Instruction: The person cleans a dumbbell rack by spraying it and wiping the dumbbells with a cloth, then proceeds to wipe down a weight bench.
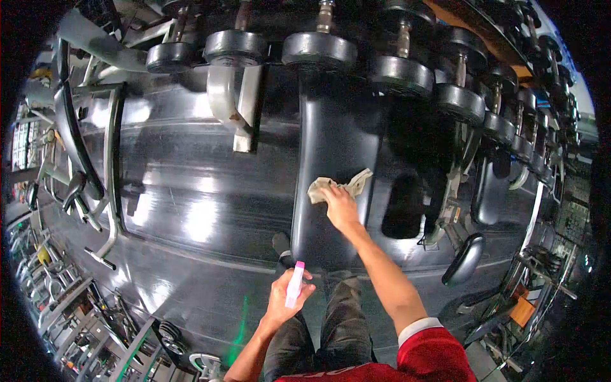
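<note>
A long black padded bench (pixel 324 127) runs away from me in the middle of the view. On its surface lies a crumpled beige cloth (pixel 358 183), pressed under the fingers of my right hand (pixel 340 207). One end of the cloth sticks out to the right toward the bench's edge. My left hand (pixel 283 298) is closed around a white bottle (pixel 294 288) with a pink top, held above the floor near my legs. The lower part of the bottle is hidden by the hand.
A rack of black dumbbells (pixel 319 51) crosses the far side and curves down the right. Gym machines with metal frames (pixel 114 159) stand at the left. A black padded seat (pixel 463 259) is at the right. Dark, shiny flooring (pixel 191 267) surrounds the bench.
</note>
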`<state>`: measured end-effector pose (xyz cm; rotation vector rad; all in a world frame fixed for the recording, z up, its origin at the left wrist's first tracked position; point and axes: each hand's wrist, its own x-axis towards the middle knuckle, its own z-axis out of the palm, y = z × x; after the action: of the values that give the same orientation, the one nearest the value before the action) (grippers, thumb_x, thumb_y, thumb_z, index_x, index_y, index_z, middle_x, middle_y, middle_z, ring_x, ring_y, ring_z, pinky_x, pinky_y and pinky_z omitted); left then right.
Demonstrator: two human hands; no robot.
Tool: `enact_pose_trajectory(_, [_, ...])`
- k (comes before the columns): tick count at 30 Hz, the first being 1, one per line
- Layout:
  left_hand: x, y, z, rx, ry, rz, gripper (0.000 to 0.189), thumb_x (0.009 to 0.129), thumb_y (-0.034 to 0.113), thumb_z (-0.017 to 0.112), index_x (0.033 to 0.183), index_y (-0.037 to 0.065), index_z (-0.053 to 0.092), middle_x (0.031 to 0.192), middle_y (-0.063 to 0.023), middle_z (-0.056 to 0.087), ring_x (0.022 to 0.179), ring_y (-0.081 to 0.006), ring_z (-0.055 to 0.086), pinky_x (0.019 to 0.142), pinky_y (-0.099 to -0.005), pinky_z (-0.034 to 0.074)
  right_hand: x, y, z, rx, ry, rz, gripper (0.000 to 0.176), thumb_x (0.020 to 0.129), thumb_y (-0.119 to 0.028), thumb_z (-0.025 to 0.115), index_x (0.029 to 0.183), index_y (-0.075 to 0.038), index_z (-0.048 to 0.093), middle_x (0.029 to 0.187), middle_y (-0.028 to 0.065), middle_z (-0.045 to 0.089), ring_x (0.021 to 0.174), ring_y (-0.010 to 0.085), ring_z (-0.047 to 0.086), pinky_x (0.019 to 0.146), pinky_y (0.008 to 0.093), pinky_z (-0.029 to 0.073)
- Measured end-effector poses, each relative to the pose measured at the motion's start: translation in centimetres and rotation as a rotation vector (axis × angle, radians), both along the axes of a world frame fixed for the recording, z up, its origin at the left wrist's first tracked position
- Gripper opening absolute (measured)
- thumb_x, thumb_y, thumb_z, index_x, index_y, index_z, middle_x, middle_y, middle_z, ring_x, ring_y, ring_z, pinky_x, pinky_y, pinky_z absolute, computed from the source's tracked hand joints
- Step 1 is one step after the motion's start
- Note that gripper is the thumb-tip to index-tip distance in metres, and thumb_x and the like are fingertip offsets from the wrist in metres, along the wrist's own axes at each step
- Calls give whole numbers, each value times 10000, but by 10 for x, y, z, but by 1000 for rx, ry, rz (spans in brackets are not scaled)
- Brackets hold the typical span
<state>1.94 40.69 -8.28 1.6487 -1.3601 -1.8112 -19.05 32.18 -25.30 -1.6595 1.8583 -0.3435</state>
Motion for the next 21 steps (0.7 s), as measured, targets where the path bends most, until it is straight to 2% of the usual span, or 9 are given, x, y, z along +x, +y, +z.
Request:
enact_pose_trajectory(1, [1,-1,0,-5,21,21,249,762,39,720,984,58,611,788,-23,621,614,-97,556,585,-264,466,-4,-11,9,197,-134,-88,331,852,-50,480,1165,-108,574,1164,171,603,1110,352,555,946,437,440])
enact_pose_trajectory(2, [2,-1,-2,-3,22,27,249,762,39,720,984,58,611,788,-23,621,614,-97,556,585,-264,466,-10,-24,6,169,-199,-138,390,827,-37,516,1200,-149,539,1066,151,634,923,386,614,766,476,514])
enact_pose_trajectory(5, [6,1,-7,-4,-1,20,248,762,39,719,982,58,609,798,-30,629,642,-106,589,598,-267,477,-15,-72,-7,-197,-157,-220,360,845,-33,510,1203,-62,536,1126,243,578,1030,410,560,896,456,465])
enact_pose_trajectory(7, [7,2,-9,7,10,56,251,760,40,720,983,61,607,800,-39,631,672,-116,616,610,-271,483,-7,-100,-6,-384,-102,-181,400,830,-5,516,1218,-95,548,1152,214,576,1055,390,553,965,456,429])
enact_pose_trajectory(11, [9,5,-10,7,-1,66,254,761,38,718,988,64,607,795,-44,630,680,-124,623,619,-273,487,19,-67,-48,-305,199,32,396,811,-20,469,1162,-127,616,1297,117,547,1266,259,455,1112,447,262])
enact_pose_trajectory(15, [13,1,-3,14,-17,54,248,762,47,720,983,63,610,747,-29,611,651,-103,604,613,-265,484,36,-11,-42,-200,58,235,366,819,8,484,1139,-121,609,1206,135,594,1230,257,487,1109,433,285])
enact_pose_trajectory(17, [14,-5,2,3,-39,30,245,763,50,721,982,62,611,731,-23,604,641,-93,596,609,-259,482,36,-18,-11,-212,83,255,331,840,-27,497,1143,-112,598,1141,161,619,1156,280,548,1035,412,385])
enact_pose_trajectory(19, [13,-13,11,-71,1,85,237,763,52,722,973,59,612,711,-11,594,627,-75,578,599,-247,472,31,-44,14,349,-133,93,297,860,-82,518,1151,-83,578,1072,194,634,1047,330,602,906,418,476])
enact_pose_trajectory(21, [16,-14,10,-66,14,108,239,765,47,719,976,58,608,716,-10,596,623,-75,577,599,-244,471,15,-68,-14,66,-271,74,321,892,-130,502,1201,-53,541,1078,204,628,991,372,611,847,442,496])
